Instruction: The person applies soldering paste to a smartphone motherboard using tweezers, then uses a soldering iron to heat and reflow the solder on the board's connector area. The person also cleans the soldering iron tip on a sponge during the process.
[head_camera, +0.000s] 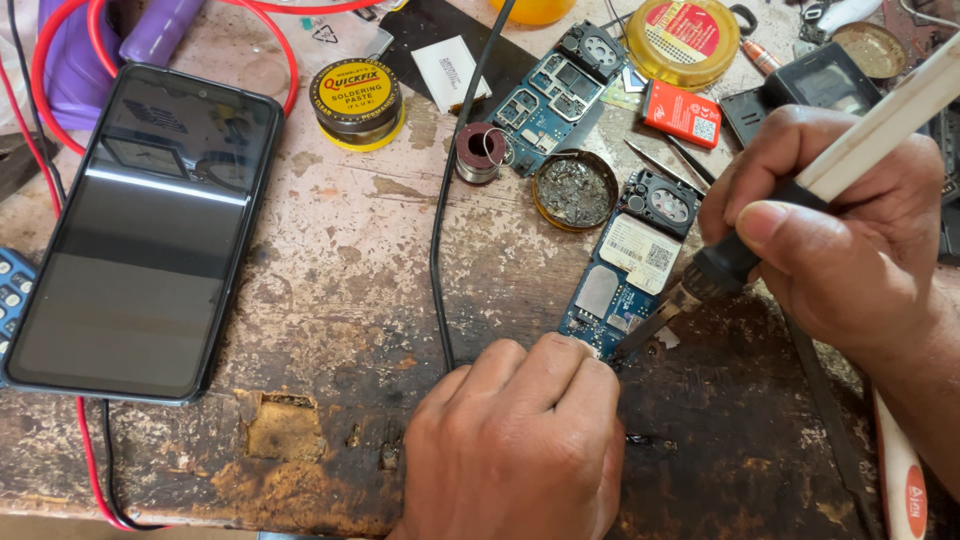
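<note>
Blue circuit board (628, 272): flat on the worn wooden bench (340, 270), right of centre, long axis tilted, round speaker at its far end, white label at mid-length.

Soldering iron (800, 190): tip down on the near end of the board, shaft slanting up and to the right, white handle leaving the picture at the upper right.

Right hand (840, 225): curled round the black grip of the iron, thumb laid along the top, fingers folded beneath, wrist entering from the right edge.

Left hand (515, 440): knuckles up, fingers bunched together, tips pressed to the near corner of the board, just beside the iron tip; whether anything is pinched between them cannot be told.

Beyond the board: open tin of grey residue (574, 190), small wire spool (481, 152), second circuit board (560, 90), yellow-lidded tin of paste (356, 100). Black cable (440, 250) across the bench. Dark-screened smartphone (140, 230) face up at far left.
</note>
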